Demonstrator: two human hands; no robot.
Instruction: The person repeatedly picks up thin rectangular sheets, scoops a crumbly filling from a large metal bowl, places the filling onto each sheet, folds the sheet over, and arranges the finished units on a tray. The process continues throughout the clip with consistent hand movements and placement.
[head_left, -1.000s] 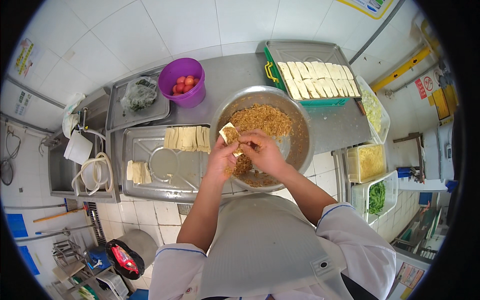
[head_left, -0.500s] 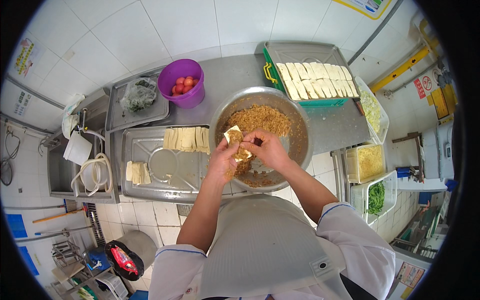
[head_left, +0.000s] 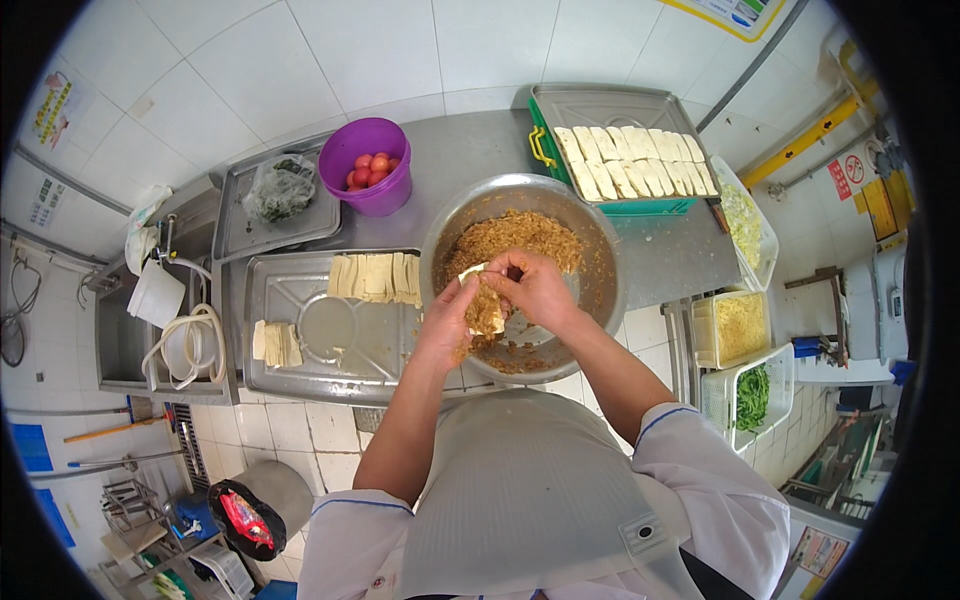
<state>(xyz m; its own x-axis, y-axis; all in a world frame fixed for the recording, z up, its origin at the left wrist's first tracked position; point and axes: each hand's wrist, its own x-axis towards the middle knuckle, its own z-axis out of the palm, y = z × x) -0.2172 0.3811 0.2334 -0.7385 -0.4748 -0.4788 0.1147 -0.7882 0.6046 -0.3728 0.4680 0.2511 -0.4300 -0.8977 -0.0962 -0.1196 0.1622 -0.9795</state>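
Above the large steel bowl (head_left: pixel 605 265), my left hand (head_left: pixel 446 320) is closed around a pale tofu slice (head_left: pixel 487 313) topped with brown minced filling. The fingers of my right hand (head_left: pixel 540 293) are bent and pressed together at the slice's upper edge, touching it and the filling. Beneath my hands the bowl holds a mound of brown minced filling (head_left: pixel 520 235), heaped toward the far side. Left of the bowl, a steel tray (head_left: pixel 300 378) carries a long row of tofu slices (head_left: pixel 374 278) and a smaller stack (head_left: pixel 276 344).
A tray of filled tofu pieces (head_left: pixel 635 160) rests on a green crate (head_left: pixel 645 207) at the far right. A purple bucket (head_left: pixel 365 205) of tomatoes stands far left, beside a bagged dark green food (head_left: pixel 283 190). Baskets of shredded food (head_left: pixel 733 328) and greens (head_left: pixel 752 397) flank the right side.
The filled tofu slice has turned and tilted between my hands, showing more of its filling. My right fingers have shifted slightly along its upper edge.
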